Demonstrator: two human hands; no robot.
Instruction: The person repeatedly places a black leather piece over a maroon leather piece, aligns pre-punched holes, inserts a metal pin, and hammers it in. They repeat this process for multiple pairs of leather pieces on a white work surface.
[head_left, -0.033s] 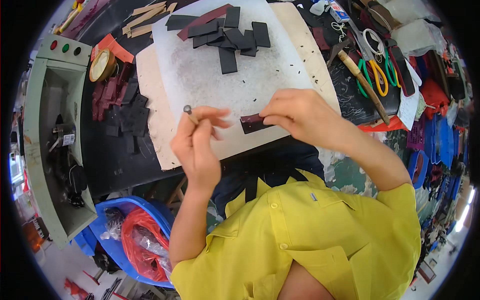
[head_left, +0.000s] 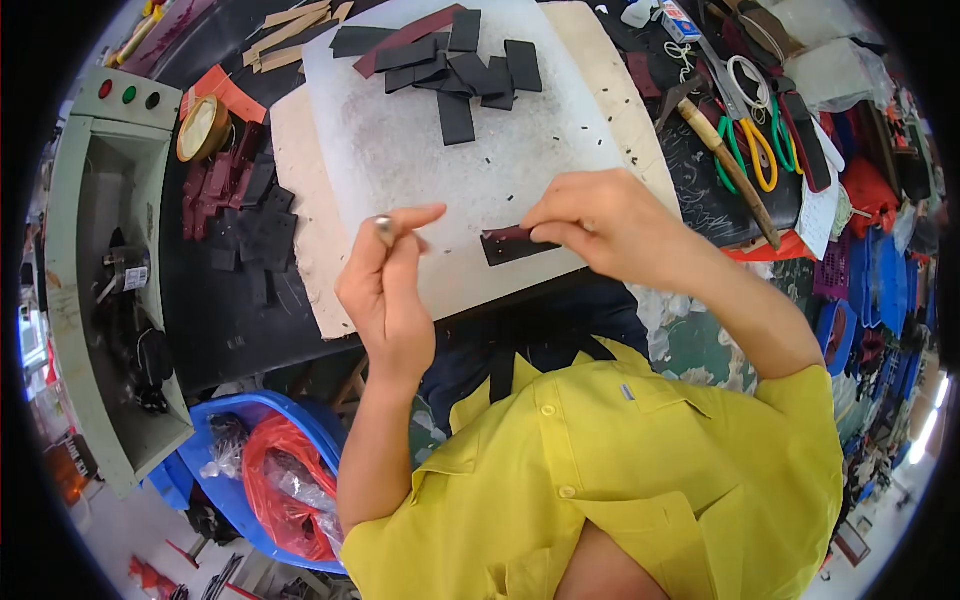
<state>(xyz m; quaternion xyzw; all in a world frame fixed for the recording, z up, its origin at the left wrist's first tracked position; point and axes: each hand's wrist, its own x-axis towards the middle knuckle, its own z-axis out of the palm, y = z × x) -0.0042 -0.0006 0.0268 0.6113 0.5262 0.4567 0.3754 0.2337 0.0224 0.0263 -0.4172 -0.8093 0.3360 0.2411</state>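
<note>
My left hand [head_left: 390, 305] is closed round a thin tool with a round metal end [head_left: 385, 230], its kind not clear; the index finger points to the right. My right hand [head_left: 625, 225] pinches the right part of a small dark red and black strip [head_left: 507, 246], which rests near the front edge of a white board [head_left: 420, 190]. The right fingers partly cover this strip. Farther back on the board, several black flat strips [head_left: 457, 118] are heaped with a long dark red strip [head_left: 440, 32].
Dark red pieces [head_left: 215, 190] and black pieces [head_left: 268, 235] lie left, beside a round bowl [head_left: 203, 130]. To the right are a wooden-handled hammer [head_left: 730, 165] and scissors [head_left: 757, 155]. A grey-green metal box [head_left: 110, 300] and a blue tub [head_left: 225, 405] stand at left.
My left hand has turned slightly, tilting the tool's round end nearer to view, and its index finger has straightened. My right hand has shifted a little on the strip.
</note>
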